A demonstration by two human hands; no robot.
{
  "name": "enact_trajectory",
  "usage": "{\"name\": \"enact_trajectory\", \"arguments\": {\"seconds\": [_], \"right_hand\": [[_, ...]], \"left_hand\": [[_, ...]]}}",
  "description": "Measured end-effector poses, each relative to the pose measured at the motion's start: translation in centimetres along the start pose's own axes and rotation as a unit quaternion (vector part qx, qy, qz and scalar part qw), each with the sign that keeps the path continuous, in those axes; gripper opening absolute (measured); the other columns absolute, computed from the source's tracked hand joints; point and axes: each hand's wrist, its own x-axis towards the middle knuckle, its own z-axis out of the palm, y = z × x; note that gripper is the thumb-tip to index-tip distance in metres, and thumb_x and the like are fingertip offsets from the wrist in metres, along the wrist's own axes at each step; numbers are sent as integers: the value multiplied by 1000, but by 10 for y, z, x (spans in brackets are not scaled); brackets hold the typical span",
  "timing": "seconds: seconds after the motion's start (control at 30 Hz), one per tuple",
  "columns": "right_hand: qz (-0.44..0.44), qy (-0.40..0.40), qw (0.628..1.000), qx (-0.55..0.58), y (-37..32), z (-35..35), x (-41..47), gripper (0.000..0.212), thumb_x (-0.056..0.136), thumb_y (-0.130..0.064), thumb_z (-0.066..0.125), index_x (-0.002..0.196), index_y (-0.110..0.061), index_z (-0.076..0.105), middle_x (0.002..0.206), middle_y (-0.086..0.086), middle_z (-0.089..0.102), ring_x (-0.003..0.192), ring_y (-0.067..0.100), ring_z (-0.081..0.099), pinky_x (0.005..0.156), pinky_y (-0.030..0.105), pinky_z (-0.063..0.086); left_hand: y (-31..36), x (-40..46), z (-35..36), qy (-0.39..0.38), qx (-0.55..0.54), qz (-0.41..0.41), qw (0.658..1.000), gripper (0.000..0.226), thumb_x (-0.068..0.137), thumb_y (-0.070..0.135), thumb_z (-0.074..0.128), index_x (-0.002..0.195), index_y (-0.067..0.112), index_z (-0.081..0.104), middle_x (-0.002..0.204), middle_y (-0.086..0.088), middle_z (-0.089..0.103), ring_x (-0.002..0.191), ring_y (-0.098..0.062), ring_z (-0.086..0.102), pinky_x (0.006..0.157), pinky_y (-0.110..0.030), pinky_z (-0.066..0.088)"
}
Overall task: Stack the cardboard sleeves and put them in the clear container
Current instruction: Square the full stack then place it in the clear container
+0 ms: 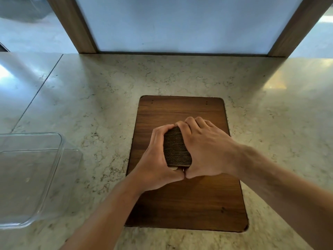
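Both hands cup a stack of cardboard sleeves between them: the left hand curls round its left edge, the right hand round its right edge and far end, thumbs touching at the near edge. Under the hands lies a wooden board with bare wood on all sides. The clear container sits well left of the left hand, open marble counter between.

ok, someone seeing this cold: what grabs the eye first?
Both hands, left hand and right hand, cupped around a stack of cardboard sleeves in the middle of the dark wooden board. Next, the clear container at the left edge on the marble counter, with nothing visible in it.
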Motion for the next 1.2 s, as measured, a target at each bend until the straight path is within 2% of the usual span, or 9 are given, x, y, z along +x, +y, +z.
{"name": "enact_trajectory", "arguments": {"seconds": [0.17, 0.3, 0.4, 0.5, 0.67, 0.77, 0.93, 1.07, 1.2], "right_hand": [[-4, 13, 1000, 6, 1, 2, 4, 107, 61, -67, 77, 144, -14, 38, 132, 1, 50, 118, 19, 49, 108, 33, 41], [25, -21, 998, 56, -6, -8, -1, 102, 58, -65, 80, 141, -19, 42, 125, -2, 54, 111, 16, 51, 103, 31, 46], [122, -42, 968, 214, -11, -27, 2, 95, 60, -55, 85, 139, -23, 43, 119, -6, 58, 102, 13, 57, 84, 27, 53], [165, -89, 865, 465, -33, -43, 12, 77, 69, -41, 89, 131, -26, 46, 111, -5, 64, 96, 14, 66, 73, 27, 57], [136, -130, 647, 739, -121, -66, 46, 67, 74, -36, 86, 131, -15, 58, 123, 11, 72, 114, 28, 70, 102, 48, 54], [125, -142, 539, 821, -185, -74, 76, 66, 76, -35, 77, 133, -7, 60, 128, 18, 71, 118, 32, 67, 109, 49, 49], [135, -161, 408, 888, -283, -72, 121, 84, 57, -32, 94, 131, -7, 64, 118, 17, 72, 106, 32, 66, 109, 44, 45], [191, -184, 409, 873, -340, -58, 147, 53, 65, -30, 82, 113, -12, 70, 97, 11, 74, 88, 27, 67, 88, 38, 52], [235, -202, 460, 832, -377, -43, 167, 45, 75, -32, 82, 114, -12, 72, 89, 9, 77, 85, 27, 68, 79, 36, 55]], "left_hand": [[-2, 0, 0, -3, -4, -8, 1000, 117, 57, 35, 89, 150, 45, 19, 143, 9, 35, 121, -16, 55, 83, -33, 61], [16, -22, -16, -12, 18, -14, 1000, 131, 67, 44, 87, 162, 39, -3, 158, 19, 22, 137, 3, 38, 108, -15, 39], [21, -41, -42, 39, 32, -14, 999, 116, 79, 58, 68, 165, 31, -4, 171, 10, 16, 157, -9, 19, 127, -41, 22], [27, -67, -86, 125, -9, -31, 992, 99, 86, 63, 58, 166, 31, 8, 171, 6, 22, 158, -12, 21, 127, -55, 23], [36, -114, -173, 235, -73, -62, 967, 94, 79, 81, 57, 157, 44, 19, 167, 6, 32, 153, -15, 31, 121, -36, 29], [26, -145, -225, 302, -49, -87, 948, 91, 86, 77, 49, 161, 31, 26, 159, 9, 42, 143, -1, 40, 111, -17, 32], [-15, -199, -302, 462, 37, -210, 861, 60, 98, 59, 26, 126, 19, 62, 131, -6, 64, 119, -14, 56, 98, -29, 38], [-53, -225, -335, 445, -144, -323, 823, 59, 100, 71, 23, 110, 33, 67, 135, -14, 66, 132, -30, 56, 119, -48, 35], [-65, -223, -342, 343, -228, -349, 842, 96, 94, 81, 16, 140, 9, 60, 139, -9, 64, 136, -24, 55, 123, -51, 31]]}}
